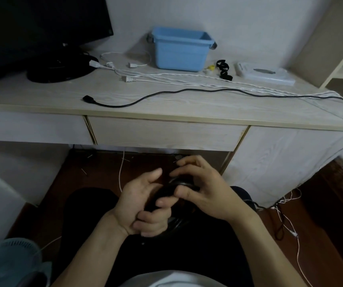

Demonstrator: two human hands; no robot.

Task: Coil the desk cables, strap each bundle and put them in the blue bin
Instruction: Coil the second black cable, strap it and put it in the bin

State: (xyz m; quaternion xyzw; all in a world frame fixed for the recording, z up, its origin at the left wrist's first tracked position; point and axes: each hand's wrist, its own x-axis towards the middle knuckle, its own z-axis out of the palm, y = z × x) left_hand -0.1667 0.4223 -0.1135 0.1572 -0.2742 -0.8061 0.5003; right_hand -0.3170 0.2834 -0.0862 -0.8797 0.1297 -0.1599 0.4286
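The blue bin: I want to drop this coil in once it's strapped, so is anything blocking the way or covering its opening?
Nothing visible does. The blue bin stands open-topped at the desk's back; only the flat black cable and white cables lie between it and the black coil that both hands hold.

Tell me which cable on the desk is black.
The thick black power cable curving across the desk's front, plug end at left. The other desk cables, thin white cords, lie behind it.

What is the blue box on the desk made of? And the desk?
The blue bin looks like plastic: smooth, one even colour, with a moulded rim and a slight sheen. The desk looks like pale wood, though the very regular grain suggests a printed laminate over board; the picture cannot settle which.
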